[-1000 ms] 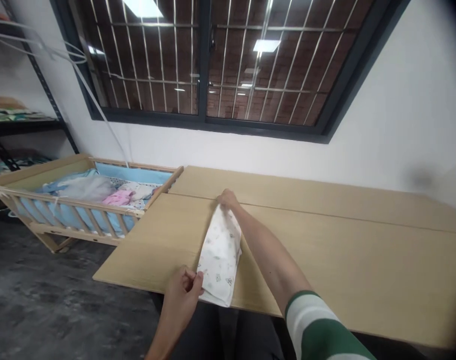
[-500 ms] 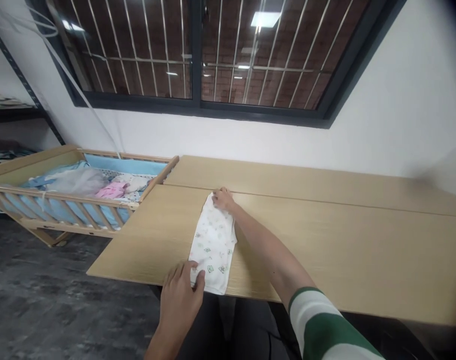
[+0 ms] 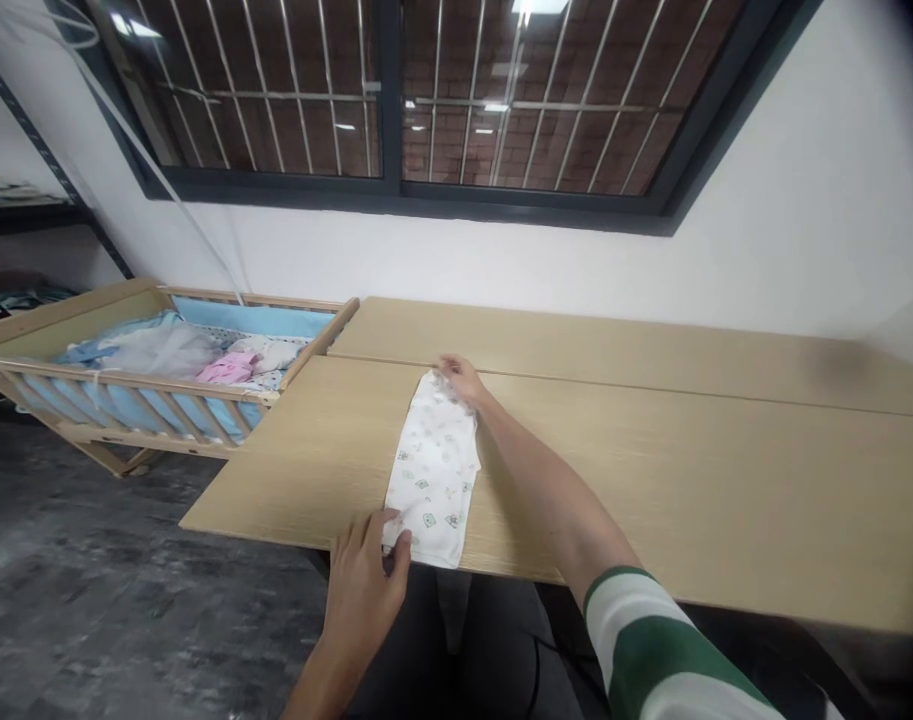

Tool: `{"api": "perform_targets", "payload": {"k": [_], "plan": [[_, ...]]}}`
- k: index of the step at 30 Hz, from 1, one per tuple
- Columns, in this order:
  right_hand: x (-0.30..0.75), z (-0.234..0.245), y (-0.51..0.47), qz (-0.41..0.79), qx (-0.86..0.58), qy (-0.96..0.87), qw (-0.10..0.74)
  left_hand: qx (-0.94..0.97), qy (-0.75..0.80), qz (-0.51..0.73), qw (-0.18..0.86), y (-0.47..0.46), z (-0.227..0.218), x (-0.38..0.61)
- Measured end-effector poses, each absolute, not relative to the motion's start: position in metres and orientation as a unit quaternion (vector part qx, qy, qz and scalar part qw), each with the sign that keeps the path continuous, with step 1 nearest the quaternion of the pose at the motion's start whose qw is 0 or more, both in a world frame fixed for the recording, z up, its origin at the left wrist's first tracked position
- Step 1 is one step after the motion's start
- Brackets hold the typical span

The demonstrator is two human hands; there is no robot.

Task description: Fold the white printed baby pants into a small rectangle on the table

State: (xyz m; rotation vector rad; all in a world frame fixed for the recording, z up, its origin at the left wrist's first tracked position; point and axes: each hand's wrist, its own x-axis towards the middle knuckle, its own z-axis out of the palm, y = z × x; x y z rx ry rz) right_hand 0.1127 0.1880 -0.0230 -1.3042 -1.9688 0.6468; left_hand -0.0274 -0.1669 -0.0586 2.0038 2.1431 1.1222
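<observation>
Head view: patterned white cloth (image 3: 433, 475) lies flat on the wooden table (image 3: 666, 480). Left hand (image 3: 366, 575), thumb and fingers apart, touches its near-left corner; right hand (image 3: 462, 380) is at its far end, grip indeterminable.

Broad passage over the tabletop (image 3: 681, 460) rightward of the right hand (image 3: 462, 378), crib rail (image 3: 323, 341) in the way leftward.

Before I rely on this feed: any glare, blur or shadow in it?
Head view: bright light patches in the window; right hand slightly blurred; shadow on the table beside the right forearm; upper-right corner dark; print visible on the white cloth.
</observation>
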Motion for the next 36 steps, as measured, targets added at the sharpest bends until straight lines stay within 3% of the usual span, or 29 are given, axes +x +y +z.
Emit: {"api": "perform_targets", "payload": {"k": [4,6,11,14,20,27,36], "plan": [[0.118,-0.009,0.162,0.307,-0.472,-0.725,0.396,0.614,0.685,0.363,-0.148,-0.178,-0.055,-0.022],[0.118,-0.003,0.123,0.352,-0.387,-0.764,0.378,0.649,0.653,0.351,-0.171,-0.185,-0.054,-0.015],[0.119,0.008,-0.010,0.306,-0.108,-0.938,0.123,0.712,0.620,0.268,-0.195,-0.198,-0.076,0.006],[0.125,0.004,-0.044,0.268,-0.053,-0.960,0.059,0.715,0.614,0.254,-0.217,-0.201,-0.092,0.013],[0.129,-0.018,0.047,0.193,-0.192,-0.962,0.028,0.675,0.677,0.241,-0.163,-0.202,-0.090,0.025],[0.124,-0.027,0.174,0.129,-0.352,-0.925,0.060,0.664,0.687,0.246,-0.164,-0.202,-0.093,0.029],[0.125,-0.029,0.171,0.045,-0.364,-0.925,0.103,0.673,0.672,0.251,-0.183,-0.202,-0.098,0.031]]}}
